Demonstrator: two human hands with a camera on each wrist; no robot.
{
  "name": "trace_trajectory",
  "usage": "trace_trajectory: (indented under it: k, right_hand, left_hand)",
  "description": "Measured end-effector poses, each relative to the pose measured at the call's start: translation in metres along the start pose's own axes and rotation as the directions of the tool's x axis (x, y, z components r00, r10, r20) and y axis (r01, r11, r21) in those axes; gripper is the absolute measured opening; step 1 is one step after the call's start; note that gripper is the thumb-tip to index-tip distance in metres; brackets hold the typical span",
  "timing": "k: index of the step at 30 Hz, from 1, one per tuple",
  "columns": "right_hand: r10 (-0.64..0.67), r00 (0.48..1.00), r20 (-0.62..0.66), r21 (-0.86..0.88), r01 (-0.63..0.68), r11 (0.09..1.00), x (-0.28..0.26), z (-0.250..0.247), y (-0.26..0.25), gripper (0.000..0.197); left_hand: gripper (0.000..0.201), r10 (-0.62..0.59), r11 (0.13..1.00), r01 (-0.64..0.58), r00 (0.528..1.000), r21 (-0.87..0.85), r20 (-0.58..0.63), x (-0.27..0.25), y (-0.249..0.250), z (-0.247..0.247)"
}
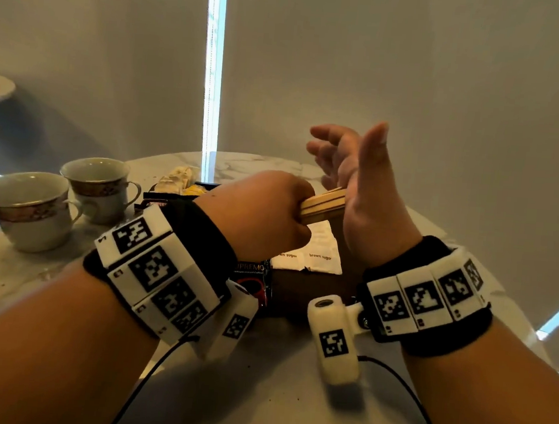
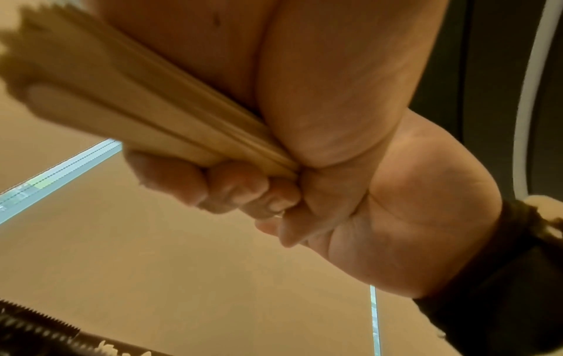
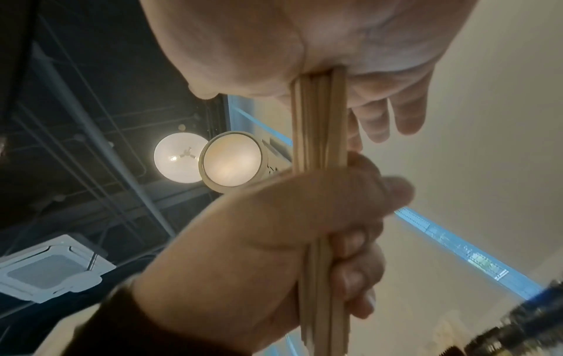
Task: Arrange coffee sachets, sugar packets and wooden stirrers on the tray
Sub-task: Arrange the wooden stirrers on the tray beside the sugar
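Now the left hand [image 1: 265, 210] is fisted round the wooden stirrers [image 1: 322, 205], butting their ends into the splayed palm of the right hand [image 1: 366, 192] above the tray [image 1: 298, 293]. A loose squeeze could fan them out and spill some onto the worktop [image 1: 257, 394]. Wrists hide most of the tray.

The tray [image 1: 302, 290] seems mostly hidden beneath both wrists.

Grey blinds [image 1: 349, 66] with a bright gap [image 1: 212, 72] behind a marble table [image 1: 258, 165].
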State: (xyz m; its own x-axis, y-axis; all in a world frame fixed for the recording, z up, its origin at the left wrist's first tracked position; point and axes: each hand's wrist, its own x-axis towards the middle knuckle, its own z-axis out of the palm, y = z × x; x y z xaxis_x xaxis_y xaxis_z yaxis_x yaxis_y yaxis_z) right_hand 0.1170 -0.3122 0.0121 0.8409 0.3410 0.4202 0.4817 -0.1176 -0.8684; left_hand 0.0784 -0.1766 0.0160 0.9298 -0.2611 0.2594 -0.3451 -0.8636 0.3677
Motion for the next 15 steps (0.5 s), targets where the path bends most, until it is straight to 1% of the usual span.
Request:
trace_trajectory:
  k: [2,3,4,5,6,7,8,9,10,11,12,13,14,15]
  right_hand:
    - [0.034,0.998,0.043,-0.019,-0.034,0.999,-0.001,0.003,0.002,0.117]
    - [0.051,0.998,0.044,-0.003,-0.051,0.999,-0.001,0.004,0.000,0.115]
    - [0.067,0.998,0.017,0.041,-0.068,0.997,-0.002,0.003,-0.003,0.111]
    - [0.089,0.996,-0.030,0.107,-0.085,0.991,-0.001,0.003,-0.006,0.104]
    - [0.121,0.989,-0.086,0.190,-0.103,0.976,0.000,0.000,-0.007,0.098]
    - [0.167,0.977,-0.130,0.276,-0.126,0.953,0.001,-0.004,-0.006,0.090]
    - [0.232,0.963,-0.140,0.347,-0.171,0.922,0.003,-0.006,-0.002,0.081]
    - [0.312,0.945,-0.092,0.397,-0.253,0.882,0.003,-0.007,0.002,0.075]
    - [0.400,0.916,0.022,0.435,-0.369,0.821,0.003,-0.008,0.006,0.074]
    - [0.475,0.860,0.184,0.458,-0.503,0.733,0.002,-0.006,0.009,0.078]
    - [0.514,0.785,0.345,0.462,-0.619,0.635,0.000,-0.004,0.011,0.084]
    - [0.515,0.716,0.472,0.467,-0.698,0.543,-0.002,-0.001,0.010,0.091]
    - [0.491,0.671,0.555,0.487,-0.741,0.463,-0.003,0.002,0.010,0.098]
    - [0.465,0.653,0.597,0.521,-0.757,0.394,-0.004,0.005,0.009,0.103]
  left_hand:
    - [0.027,0.008,1.000,-0.009,1.000,0.027,0.019,0.000,0.000,0.000]
    - [0.026,0.011,1.000,-0.011,1.000,0.017,0.024,0.000,-0.002,-0.001]
    - [0.023,0.010,0.999,-0.010,1.000,-0.033,0.014,0.000,-0.004,-0.002]
    - [0.021,-0.002,0.991,-0.001,1.000,-0.137,-0.021,0.001,-0.007,-0.003]
    - [0.018,-0.034,0.957,0.011,0.997,-0.291,-0.074,0.002,-0.010,-0.004]
    - [0.016,-0.092,0.877,0.019,0.987,-0.480,-0.130,0.003,-0.012,-0.004]
    - [0.013,-0.173,0.745,0.018,0.970,-0.666,-0.168,0.005,-0.015,-0.005]
    - [0.010,-0.251,0.580,-0.004,0.950,-0.815,-0.184,0.006,-0.017,-0.005]
    - [0.010,-0.306,0.421,-0.046,0.933,-0.906,-0.190,0.007,-0.019,-0.005]
    - [0.013,-0.339,0.317,-0.095,0.918,-0.944,-0.206,0.009,-0.021,-0.005]
    - [0.015,-0.355,0.266,-0.142,0.905,-0.954,-0.234,0.010,-0.023,-0.004]
    - [0.017,-0.359,0.243,-0.185,0.895,-0.952,-0.265,0.011,-0.024,-0.004]
    - [0.017,-0.358,0.231,-0.222,0.886,-0.947,-0.295,0.011,-0.024,-0.004]
    - [0.016,-0.354,0.226,-0.249,0.880,-0.942,-0.318,0.011,-0.024,-0.003]
